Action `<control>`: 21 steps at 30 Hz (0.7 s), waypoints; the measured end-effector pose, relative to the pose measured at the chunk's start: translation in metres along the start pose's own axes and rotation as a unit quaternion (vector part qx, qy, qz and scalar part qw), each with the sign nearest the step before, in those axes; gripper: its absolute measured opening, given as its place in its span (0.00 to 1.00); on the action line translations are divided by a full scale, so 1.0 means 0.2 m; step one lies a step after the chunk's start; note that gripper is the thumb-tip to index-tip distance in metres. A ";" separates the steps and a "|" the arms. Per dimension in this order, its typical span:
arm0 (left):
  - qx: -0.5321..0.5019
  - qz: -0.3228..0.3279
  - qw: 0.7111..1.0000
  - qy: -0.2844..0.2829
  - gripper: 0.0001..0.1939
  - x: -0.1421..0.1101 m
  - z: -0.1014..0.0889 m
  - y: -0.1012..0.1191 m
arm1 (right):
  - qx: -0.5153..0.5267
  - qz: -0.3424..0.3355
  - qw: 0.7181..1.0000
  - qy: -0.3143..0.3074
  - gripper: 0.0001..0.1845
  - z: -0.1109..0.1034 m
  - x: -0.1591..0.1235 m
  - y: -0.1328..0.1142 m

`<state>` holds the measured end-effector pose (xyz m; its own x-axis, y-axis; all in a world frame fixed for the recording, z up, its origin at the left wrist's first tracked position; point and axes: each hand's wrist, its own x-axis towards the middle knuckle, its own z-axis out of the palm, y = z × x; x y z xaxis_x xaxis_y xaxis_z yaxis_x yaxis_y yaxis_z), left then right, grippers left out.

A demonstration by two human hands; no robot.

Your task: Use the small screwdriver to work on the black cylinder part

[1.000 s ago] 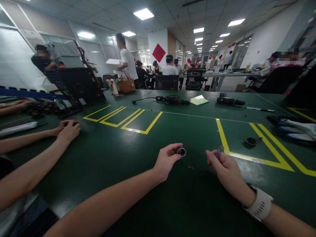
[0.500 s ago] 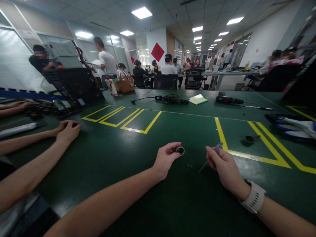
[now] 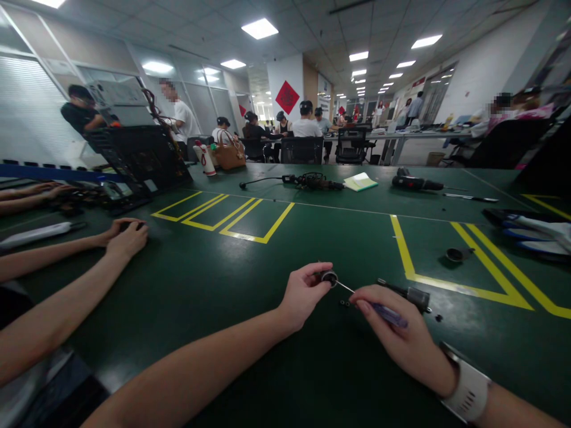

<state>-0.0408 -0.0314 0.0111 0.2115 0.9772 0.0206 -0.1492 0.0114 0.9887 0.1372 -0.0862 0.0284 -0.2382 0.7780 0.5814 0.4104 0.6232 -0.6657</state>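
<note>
Between the fingertips and thumb of my left hand (image 3: 300, 297) is a small round metal collar (image 3: 329, 277), its dark opening turned toward the right. My right hand (image 3: 404, 339) grips a screwdriver (image 3: 389, 314) with a translucent purple handle. Its thin shaft reaches left to the collar's opening; the tip is hidden there. Below the collar, a few tiny dark ring-like pieces (image 3: 344, 304) lie on the green table. A dark cylindrical part (image 3: 417, 297) lies just beyond my right hand, partly covered by it, with small dark bits (image 3: 439, 318) to its right.
A cup-shaped metal part (image 3: 455, 255) sits inside yellow tape at right, near blue-and-white gloves (image 3: 535, 235). Farther back lie a power drill (image 3: 414, 181), a pen (image 3: 470, 197), a notepad (image 3: 360, 182) and a cabled tool (image 3: 312, 181). At left are a co-worker's hands (image 3: 127, 238).
My right hand has turned the screwdriver and brought its shaft from pointing down at the table to the collar's opening. The dark cylindrical part behind that hand has come into view.
</note>
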 end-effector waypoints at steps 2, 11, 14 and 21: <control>0.001 0.010 1.000 -0.004 0.17 0.00 0.00 0.00 | -0.032 -0.030 0.999 -0.018 0.09 0.01 0.00 0.00; -0.011 0.022 1.000 0.011 0.12 -0.01 0.02 -0.02 | -0.114 -0.095 0.988 -0.050 0.11 0.01 -0.03 -0.01; -0.009 0.026 1.000 0.013 0.11 -0.01 0.02 -0.02 | -0.136 -0.119 0.982 -0.049 0.12 0.01 -0.03 -0.03; -0.010 0.025 1.000 0.008 0.12 -0.01 0.03 -0.03 | -0.187 -0.164 0.965 -0.084 0.13 0.01 -0.03 -0.05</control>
<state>-0.0354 -0.0352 0.0068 0.1873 0.9800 0.0678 -0.1789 -0.0339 0.9833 0.1333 -0.0964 0.0308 -0.5364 0.5651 0.6268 0.5703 0.7902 -0.2244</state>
